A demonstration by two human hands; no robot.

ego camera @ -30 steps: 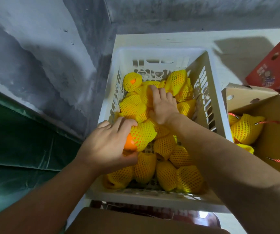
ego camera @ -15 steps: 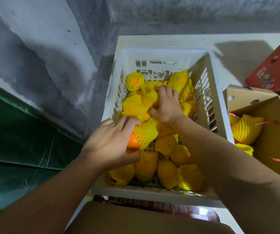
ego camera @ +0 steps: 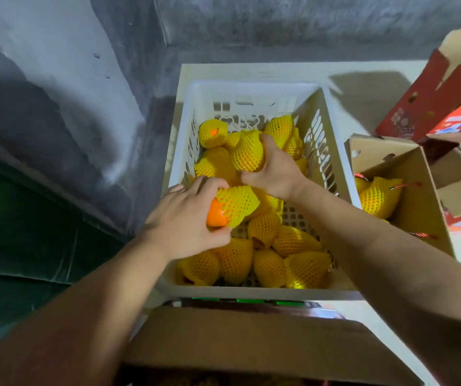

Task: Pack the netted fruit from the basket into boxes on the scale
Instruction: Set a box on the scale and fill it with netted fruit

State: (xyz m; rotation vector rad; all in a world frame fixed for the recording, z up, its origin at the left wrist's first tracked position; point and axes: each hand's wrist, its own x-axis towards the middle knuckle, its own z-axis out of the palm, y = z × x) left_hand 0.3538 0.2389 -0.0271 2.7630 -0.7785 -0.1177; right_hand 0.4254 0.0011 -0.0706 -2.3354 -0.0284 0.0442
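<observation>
The white plastic basket [ego camera: 254, 89] is sitting against the grey wall corner, its slatted sides letting the heap of netted fruit [ego camera: 279, 263] show through; it is standing just beyond the scale [ego camera: 249, 302] (only a strip with green lit digits is showing), so each piece probably travels a short way. A brown cardboard box [ego camera: 251, 338] is lying at the near edge, over the scale, likely the one being filled. To the right, a second open cardboard box [ego camera: 416, 207] is already holding several netted fruit, and red printed cartons [ego camera: 430, 98] are leaning behind it.

The right hand [ego camera: 272, 174] is gripping a yellow-netted orange [ego camera: 247, 151] from the far pile, fingers curled round its side. The left hand [ego camera: 187, 215] is clasping another netted orange [ego camera: 230, 204], whose foam sleeve is leaving one bare orange end exposed. Taking one in each hand looks like a way of halving the trips.
</observation>
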